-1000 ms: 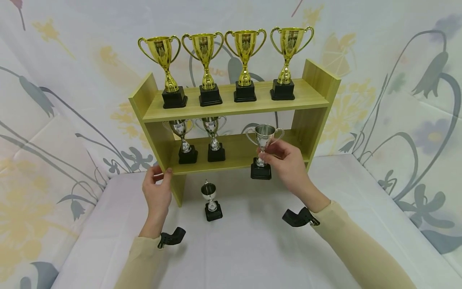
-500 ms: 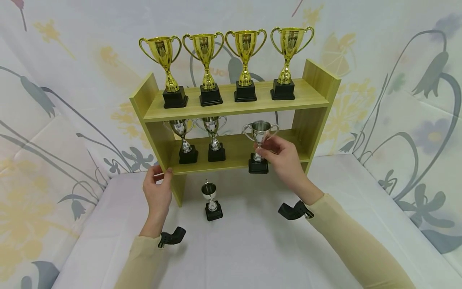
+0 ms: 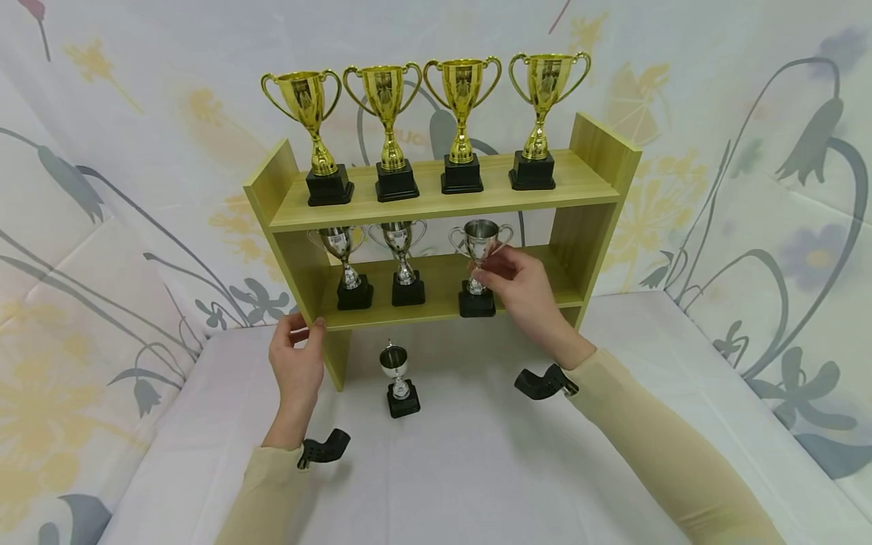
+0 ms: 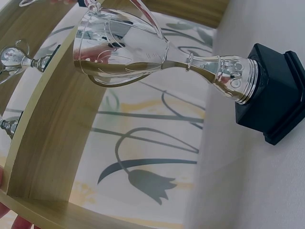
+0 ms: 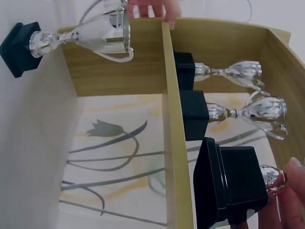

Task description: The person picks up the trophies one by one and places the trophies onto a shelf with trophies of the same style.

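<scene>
My right hand [image 3: 527, 291] pinches a silver trophy cup [image 3: 481, 236] by its stem. The cup is upright, its black base [image 5: 238, 183] at the front edge of the lower shelf board; whether it touches the board I cannot tell. On the far left, my left hand [image 3: 297, 371] grips the side of the wooden shelf [image 3: 436, 312], thumb in front and fingers behind. Two silver trophies [image 3: 350, 286] stand on the lower board's left half. Another silver trophy [image 4: 119, 45] stands on the table in front of the shelf, between my hands.
Several gold trophies [image 3: 462, 113] with black bases line the top board. A white cloth [image 3: 463, 454] covers the table. Behind and beside the shelf hangs a flower-patterned backdrop [image 3: 756, 189]. The top board overhangs the lower one.
My right hand has carried the silver trophy up, leftward and back towards the lower board. The left hand keeps its grip on the shelf's side.
</scene>
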Motion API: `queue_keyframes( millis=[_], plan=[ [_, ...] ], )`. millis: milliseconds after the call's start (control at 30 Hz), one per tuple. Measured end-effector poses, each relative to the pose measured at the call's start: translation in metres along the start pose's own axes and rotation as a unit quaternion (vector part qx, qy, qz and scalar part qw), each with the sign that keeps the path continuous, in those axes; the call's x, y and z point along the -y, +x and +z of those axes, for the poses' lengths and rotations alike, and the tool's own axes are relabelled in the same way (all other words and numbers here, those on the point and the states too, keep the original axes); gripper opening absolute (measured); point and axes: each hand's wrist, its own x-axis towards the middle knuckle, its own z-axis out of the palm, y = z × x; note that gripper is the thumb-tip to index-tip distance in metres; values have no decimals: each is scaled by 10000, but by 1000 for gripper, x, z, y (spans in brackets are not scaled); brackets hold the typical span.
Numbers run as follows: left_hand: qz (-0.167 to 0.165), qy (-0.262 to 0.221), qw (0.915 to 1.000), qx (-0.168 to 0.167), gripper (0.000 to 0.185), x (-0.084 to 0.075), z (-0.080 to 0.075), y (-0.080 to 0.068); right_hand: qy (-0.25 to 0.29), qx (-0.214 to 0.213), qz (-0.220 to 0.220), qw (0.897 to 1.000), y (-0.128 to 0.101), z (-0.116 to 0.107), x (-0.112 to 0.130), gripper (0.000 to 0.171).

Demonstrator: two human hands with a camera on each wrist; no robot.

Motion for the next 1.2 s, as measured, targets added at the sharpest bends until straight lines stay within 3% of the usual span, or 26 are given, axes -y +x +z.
queue_keyframes(
  millis=[700,1200],
  plan=[
    [-13,-81,10000,2,25,1,0,1,347,-254,106,9990,25,13,-7,20],
    [4,-35,10000,-12,25,1,0,1,170,-416,23,9990,32,18,-15,18]
  ],
)
